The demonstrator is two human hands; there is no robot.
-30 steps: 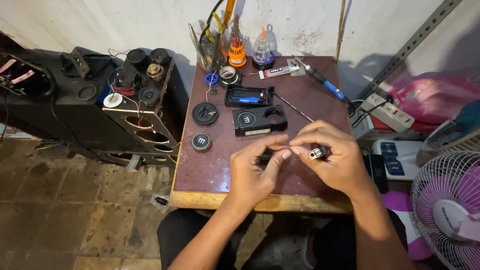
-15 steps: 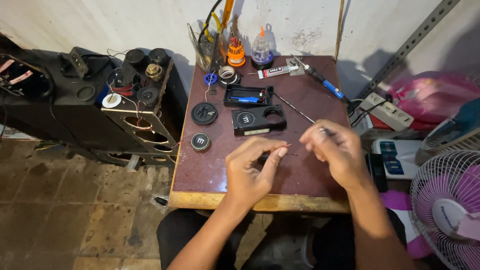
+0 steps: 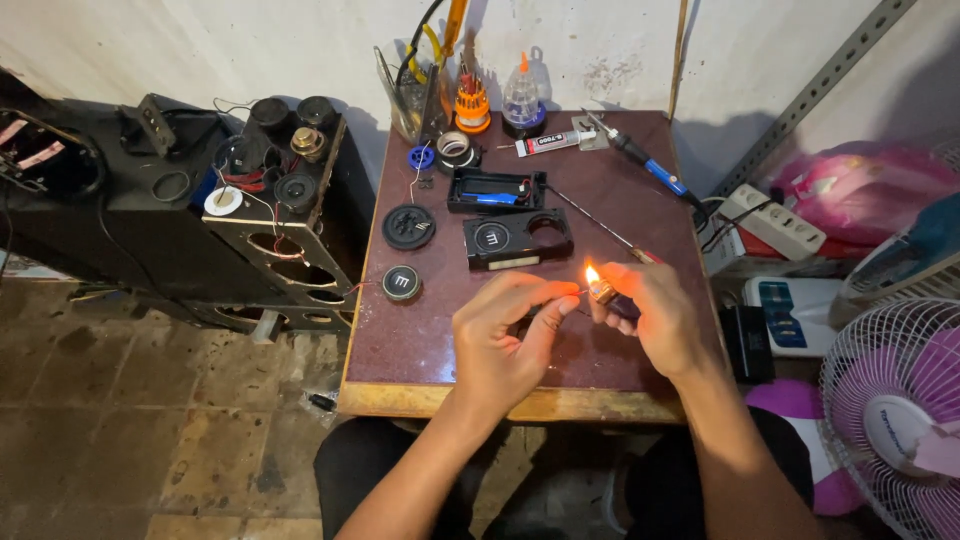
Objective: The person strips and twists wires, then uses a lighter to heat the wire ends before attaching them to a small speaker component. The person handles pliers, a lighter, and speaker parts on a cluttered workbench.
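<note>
My right hand [image 3: 660, 315] grips a small lighter [image 3: 606, 294] with a flame burning at its top. My left hand [image 3: 505, 330] pinches a thin wire end [image 3: 572, 289] and holds it right at the flame. Both hands hover above the front part of a small dark red table [image 3: 420, 340]. Behind the hands lie a black plastic speaker casing [image 3: 517, 238], an open black battery holder [image 3: 496, 189], and two round black speaker discs [image 3: 409, 226] [image 3: 401, 283].
At the table's back stand a soldering iron [image 3: 650, 165], a glue tube [image 3: 553, 144], a clear bottle [image 3: 523, 100], tape roll [image 3: 455, 148] and a tool jar [image 3: 415, 95]. A black speaker cabinet [image 3: 180, 230] sits left. A fan [image 3: 890, 410] and power strip [image 3: 775, 220] are right.
The right hand has struck the lighter, so a flame now burns. The left hand has brought the wire end up to it. Both hands stay over the table's front.
</note>
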